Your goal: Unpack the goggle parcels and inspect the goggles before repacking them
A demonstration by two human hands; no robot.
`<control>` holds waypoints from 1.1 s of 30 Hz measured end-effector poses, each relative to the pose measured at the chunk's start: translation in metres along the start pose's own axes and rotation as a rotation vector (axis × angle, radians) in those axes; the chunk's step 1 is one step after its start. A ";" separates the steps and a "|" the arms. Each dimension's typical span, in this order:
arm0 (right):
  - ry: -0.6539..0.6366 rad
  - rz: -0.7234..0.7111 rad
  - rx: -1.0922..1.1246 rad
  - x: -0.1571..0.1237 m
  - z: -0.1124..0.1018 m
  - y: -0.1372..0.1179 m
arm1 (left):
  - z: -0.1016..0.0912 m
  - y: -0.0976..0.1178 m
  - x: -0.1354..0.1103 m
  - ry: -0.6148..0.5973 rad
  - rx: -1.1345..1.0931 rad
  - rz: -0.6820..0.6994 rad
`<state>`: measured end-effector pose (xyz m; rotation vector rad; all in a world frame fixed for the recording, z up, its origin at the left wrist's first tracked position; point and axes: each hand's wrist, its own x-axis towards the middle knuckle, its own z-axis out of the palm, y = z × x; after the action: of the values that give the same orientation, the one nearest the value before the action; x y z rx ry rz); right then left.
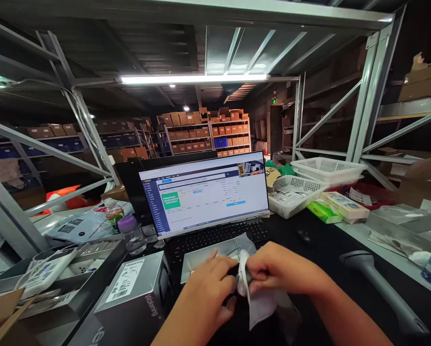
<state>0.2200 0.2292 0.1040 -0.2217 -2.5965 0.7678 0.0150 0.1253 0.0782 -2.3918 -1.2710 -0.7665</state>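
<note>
A soft white pouch (260, 307) hangs between my hands above the black desk, its upper edge bunched up. My right hand (276, 269) is closed in a fist around its right side. My left hand (213, 288), slightly blurred, has its fingers curled against the pouch's left edge. Clear plastic film seems to trail below the right hand. Just behind my hands lies a shallow, pale open box (192, 262), partly covered by them. A grey printed box (132, 288) with a white label stands left of my left hand.
A monitor (208, 197) and keyboard (190, 242) are ahead. To the right lie a mouse (304, 236), a barcode scanner (385, 288) and white baskets (291, 197). On the left are a purple-capped bottle (134, 238) and an open grey box of small items (67, 274).
</note>
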 end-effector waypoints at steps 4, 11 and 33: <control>0.011 0.171 -0.004 0.005 0.022 -0.016 | 0.019 0.001 -0.001 -0.014 0.072 0.101; -0.174 0.131 0.183 0.005 0.011 -0.002 | 0.013 -0.006 0.000 -0.012 0.091 0.142; -0.170 0.182 0.438 0.006 0.004 0.010 | 0.011 0.003 -0.001 0.054 0.133 0.109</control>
<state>0.2133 0.2374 0.0971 -0.2705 -2.5023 1.4499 0.0202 0.1291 0.0689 -2.2971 -1.1242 -0.6875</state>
